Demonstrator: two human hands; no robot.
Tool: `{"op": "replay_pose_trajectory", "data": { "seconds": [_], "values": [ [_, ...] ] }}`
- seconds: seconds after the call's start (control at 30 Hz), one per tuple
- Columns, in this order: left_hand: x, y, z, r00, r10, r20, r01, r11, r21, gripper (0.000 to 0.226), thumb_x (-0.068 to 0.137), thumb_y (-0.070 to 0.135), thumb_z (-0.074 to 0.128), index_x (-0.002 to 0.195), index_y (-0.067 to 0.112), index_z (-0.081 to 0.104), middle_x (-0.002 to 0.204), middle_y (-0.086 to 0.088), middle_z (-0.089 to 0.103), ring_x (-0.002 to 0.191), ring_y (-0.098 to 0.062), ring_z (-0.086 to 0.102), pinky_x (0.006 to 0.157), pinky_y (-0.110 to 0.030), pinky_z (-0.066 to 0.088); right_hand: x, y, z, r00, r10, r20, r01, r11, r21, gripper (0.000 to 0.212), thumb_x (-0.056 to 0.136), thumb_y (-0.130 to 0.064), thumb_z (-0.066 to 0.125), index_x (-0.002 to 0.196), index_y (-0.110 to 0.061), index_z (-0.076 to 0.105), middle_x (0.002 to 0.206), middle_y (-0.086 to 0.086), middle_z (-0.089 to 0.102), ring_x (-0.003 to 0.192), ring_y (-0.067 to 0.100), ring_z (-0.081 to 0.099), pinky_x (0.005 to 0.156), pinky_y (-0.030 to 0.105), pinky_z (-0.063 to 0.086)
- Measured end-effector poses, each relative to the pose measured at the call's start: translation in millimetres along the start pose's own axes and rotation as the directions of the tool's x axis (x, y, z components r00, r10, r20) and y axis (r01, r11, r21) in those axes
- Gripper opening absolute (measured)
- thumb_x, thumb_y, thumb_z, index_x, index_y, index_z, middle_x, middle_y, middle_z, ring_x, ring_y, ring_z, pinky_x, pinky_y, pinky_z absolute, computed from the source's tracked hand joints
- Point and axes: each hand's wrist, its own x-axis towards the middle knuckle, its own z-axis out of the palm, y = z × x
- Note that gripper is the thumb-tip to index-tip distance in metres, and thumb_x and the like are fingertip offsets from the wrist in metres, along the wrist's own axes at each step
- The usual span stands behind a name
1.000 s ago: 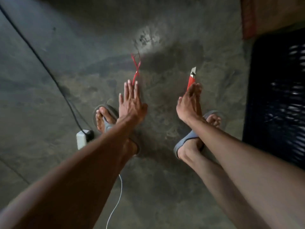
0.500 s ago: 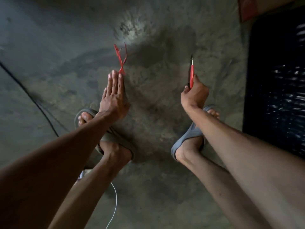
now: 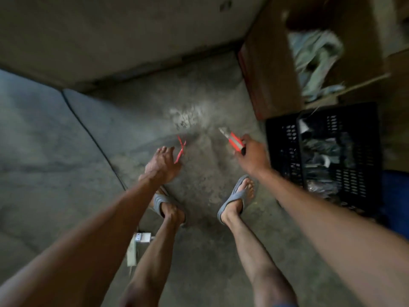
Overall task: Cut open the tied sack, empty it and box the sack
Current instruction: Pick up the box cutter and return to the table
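My left hand (image 3: 162, 166) hangs palm down over the concrete floor, and a thin red tie string (image 3: 181, 147) sticks out from its finger side, pinched there. My right hand (image 3: 252, 156) is closed round a red utility knife (image 3: 235, 141) whose blade end points up and left. A pale greenish sack (image 3: 314, 56) lies crumpled inside an open cardboard box (image 3: 272, 69) at the upper right, well beyond both hands. The image is blurred.
A black perforated crate (image 3: 285, 147) with dark contents stands right of my right hand, in front of the box. A black cable (image 3: 93, 138) crosses the floor at left. A white plug adapter (image 3: 141, 238) lies behind my left foot. A wall runs along the top.
The view has swung up and right, bringing the box, the sack and the wall into sight. My right hand has turned the knife to point left. My left hand's fingers have curled a little.
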Motion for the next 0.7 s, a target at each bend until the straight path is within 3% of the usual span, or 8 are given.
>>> {"op": "replay_pose_trajectory", "data": {
  "seconds": [0.07,0.2,0.37,0.53,0.7],
  "values": [
    [-66.0,20.0,-53.9,0.999,0.021,-0.041,-0.022,0.999,-0.031,0.065,0.098,0.028,0.059,0.155,0.006,0.036,0.162,-0.018,0.035,0.152,-0.029,0.029,0.121,-0.034,0.023,-51.8,-48.3,-38.5,0.995,-0.072,-0.069,0.076,0.996,0.048,0.03,0.08,-0.017,0.073,0.109,-0.011,0.068,0.095,0.018,0.071,0.094,0.036,0.067,0.079,0.033,0.045],
    [-192.2,51.7,-163.8,0.974,0.091,-0.208,-0.105,0.993,-0.057,0.068,0.095,0.026,0.061,0.156,0.008,0.035,0.165,-0.017,0.029,0.155,-0.029,0.022,0.123,-0.034,0.021,-155.1,-154.8,-115.9,0.95,-0.212,-0.229,0.24,0.966,0.1,0.042,0.081,-0.018,0.075,0.123,-0.021,0.069,0.09,0.005,0.052,0.084,0.025,0.061,0.078,0.025,0.042],
    [-303.2,59.4,-263.2,0.852,0.133,-0.506,-0.207,0.974,-0.094,0.072,0.083,0.027,0.054,0.15,0.004,0.044,0.163,-0.021,0.032,0.154,-0.035,0.025,0.125,-0.039,0.023,-234.3,-260.1,-185.9,0.869,-0.318,-0.378,0.359,0.933,0.04,0.043,0.083,-0.029,0.073,0.126,-0.022,0.067,0.09,-0.005,0.044,0.084,0.026,0.062,0.072,0.033,0.05],
    [-344.4,58.1,-338.8,0.712,0.164,-0.683,-0.276,0.959,-0.058,0.073,0.081,0.015,0.062,0.151,0.006,0.045,0.165,-0.016,0.029,0.156,-0.032,0.022,0.126,-0.041,0.023,-242.2,-333.5,-235.0,0.762,-0.402,-0.508,0.468,0.884,0.003,0.052,0.082,-0.034,0.077,0.13,-0.015,0.067,0.093,0.005,0.057,0.088,0.026,0.061,0.078,0.031,0.047],
    [-328.0,63.8,-411.3,0.65,0.125,-0.75,-0.253,0.966,-0.058,0.074,0.088,0.016,0.064,0.156,0.009,0.035,0.169,-0.014,0.018,0.158,-0.028,0.011,0.126,-0.038,0.017,-205.6,-402.4,-289.8,0.723,-0.423,-0.546,0.518,0.855,0.024,0.045,0.079,-0.035,0.079,0.121,-0.019,0.072,0.087,0.001,0.059,0.084,0.024,0.064,0.074,0.031,0.049]
  ]
}}
